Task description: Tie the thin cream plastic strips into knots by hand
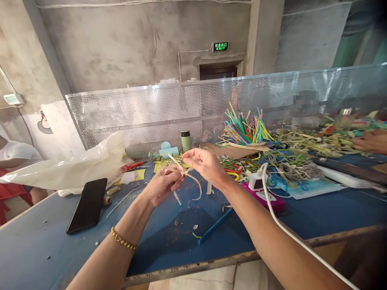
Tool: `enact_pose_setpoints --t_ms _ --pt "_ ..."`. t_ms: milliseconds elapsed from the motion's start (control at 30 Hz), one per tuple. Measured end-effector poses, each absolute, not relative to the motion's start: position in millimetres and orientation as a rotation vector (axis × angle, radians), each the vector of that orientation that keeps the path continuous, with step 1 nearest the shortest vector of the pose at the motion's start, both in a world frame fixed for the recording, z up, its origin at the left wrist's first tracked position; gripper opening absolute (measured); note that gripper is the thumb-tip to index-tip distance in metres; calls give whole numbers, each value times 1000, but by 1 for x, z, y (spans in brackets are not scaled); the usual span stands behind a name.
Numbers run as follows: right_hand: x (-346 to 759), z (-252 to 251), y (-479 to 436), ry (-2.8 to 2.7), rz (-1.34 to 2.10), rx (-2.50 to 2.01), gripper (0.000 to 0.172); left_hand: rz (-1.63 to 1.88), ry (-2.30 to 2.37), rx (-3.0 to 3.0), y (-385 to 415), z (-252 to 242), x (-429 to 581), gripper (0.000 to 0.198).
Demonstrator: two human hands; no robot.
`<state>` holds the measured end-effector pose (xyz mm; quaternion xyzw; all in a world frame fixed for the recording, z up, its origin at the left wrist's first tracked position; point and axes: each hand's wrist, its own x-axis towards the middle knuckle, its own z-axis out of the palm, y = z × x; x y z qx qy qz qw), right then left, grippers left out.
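Note:
Several pale straw-like strips (196,183) cross in a small bundle above the blue table (145,249). My left hand (165,183) pinches the bundle where the strips meet, thumb on top. My right hand (207,166) is just beside it, thumb and forefinger closed at a strip on the upper right of the bundle; the exact grip is partly hidden. Loose ends curl out to the right and hang below my fingers. On the table below lies a blue fuzzy stick (215,226), with small scraps around it.
At left lie a black phone (87,206) and a plastic bag (87,161). A green bottle (186,141) and colourful pipe cleaners (246,128) stand behind. At right are a pink power strip (272,199) with a white cable (290,233), heaped strips (314,141), and another person's hand (371,141).

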<state>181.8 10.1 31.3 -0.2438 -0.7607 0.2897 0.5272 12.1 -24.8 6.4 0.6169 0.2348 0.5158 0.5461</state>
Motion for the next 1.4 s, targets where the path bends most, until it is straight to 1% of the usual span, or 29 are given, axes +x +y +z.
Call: enact_pose_setpoints --t_ms 100,300,433,567,633,733,800,900,1000,1067,1167,1400 --pt "182 32 9 -1793 670 -586 22 1205 528 1498 -26 6 11 13" --pt "185 30 16 -1823 483 -662 27 1219 584 1563 -28 9 10 14" --pt "187 30 18 -1914 321 -629 25 1238 688 1679 -29 10 11 23" --pt "184 29 16 -2062 397 -573 31 1231 708 1741 -30 10 12 31" --pt "183 29 15 -2015 407 -601 31 1234 703 1730 -30 10 11 27" --pt "184 31 13 -1865 246 -684 31 1291 706 1682 -28 10 9 15" --pt "186 32 11 -1879 182 -694 32 1372 706 1668 -25 10 8 13" --pt "185 32 7 -2042 324 -634 29 1464 711 1667 -21 8 6 13" --pt "184 30 6 -2079 447 -577 21 1466 693 1625 -21 9 6 13" --pt "184 29 8 -2066 482 -538 19 1450 646 1584 -22 10 7 14" --pt "185 30 12 -2058 528 -517 20 1436 592 1528 -23 11 5 15" --pt "189 31 14 -2039 501 -536 23 1395 544 1490 -21 10 0 15"
